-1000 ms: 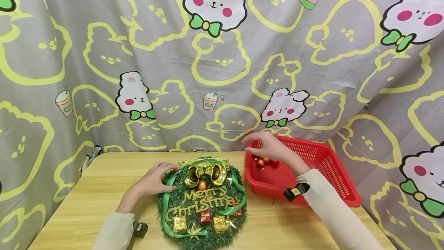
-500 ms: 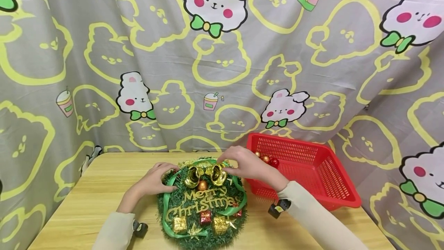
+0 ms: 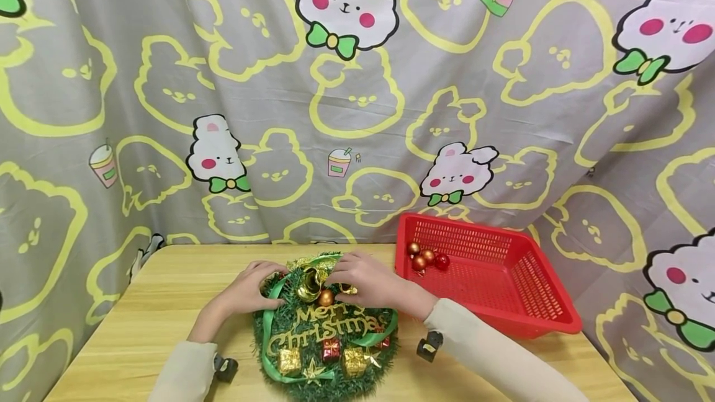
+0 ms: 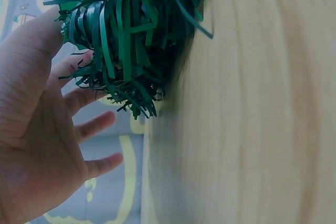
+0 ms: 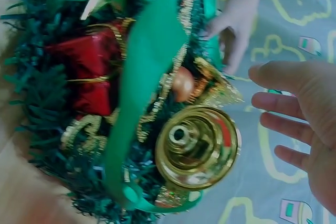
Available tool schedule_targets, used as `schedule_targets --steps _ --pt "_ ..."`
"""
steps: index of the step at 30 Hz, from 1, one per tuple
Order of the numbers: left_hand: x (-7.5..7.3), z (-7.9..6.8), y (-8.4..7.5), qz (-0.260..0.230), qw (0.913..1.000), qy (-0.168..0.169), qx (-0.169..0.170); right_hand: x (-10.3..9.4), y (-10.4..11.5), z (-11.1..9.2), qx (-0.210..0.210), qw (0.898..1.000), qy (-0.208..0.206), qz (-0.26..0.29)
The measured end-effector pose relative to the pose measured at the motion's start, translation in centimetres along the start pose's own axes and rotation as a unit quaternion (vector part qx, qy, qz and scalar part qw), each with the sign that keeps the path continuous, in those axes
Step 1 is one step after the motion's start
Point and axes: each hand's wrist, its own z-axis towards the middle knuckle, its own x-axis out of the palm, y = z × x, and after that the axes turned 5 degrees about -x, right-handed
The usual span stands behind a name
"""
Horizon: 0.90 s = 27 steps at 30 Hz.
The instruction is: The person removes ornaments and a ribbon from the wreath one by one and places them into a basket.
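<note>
A round green Christmas wreath point(image 3: 321, 346) lies on the table, with gold bells point(image 5: 198, 145), a copper bauble point(image 3: 326, 298), green ribbon point(image 5: 149, 61), small gift boxes point(image 3: 289, 361) and gold "Merry Christmas" lettering point(image 3: 329, 326). At its upper left edge my left hand point(image 3: 248, 290) holds the rim, thumb on the front side; the left wrist view shows its outer fingers point(image 4: 102, 165) spread. Over the right bell hovers my right hand point(image 3: 363, 281), partly covering that bell in the head view. Its fingers point(image 5: 286, 129) are extended, with nothing seen between them.
A red plastic basket point(image 3: 536, 284) stands at the right of the wooden table point(image 3: 151, 303), with several copper baubles point(image 3: 427, 257) and a red bauble point(image 3: 442, 261) in its left corner. A patterned curtain point(image 3: 268, 110) hangs behind the table.
My right hand has moved left from above the basket to the bell at the wreath's top. The left hand and the wreath have stayed in place.
</note>
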Motion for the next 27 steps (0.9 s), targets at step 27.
schedule_targets --steps 27 --pt "-0.2 -0.1 -0.2 0.000 1.0000 0.001 -0.003 3.7 0.1 0.3 -0.030 0.991 0.081 -0.105"
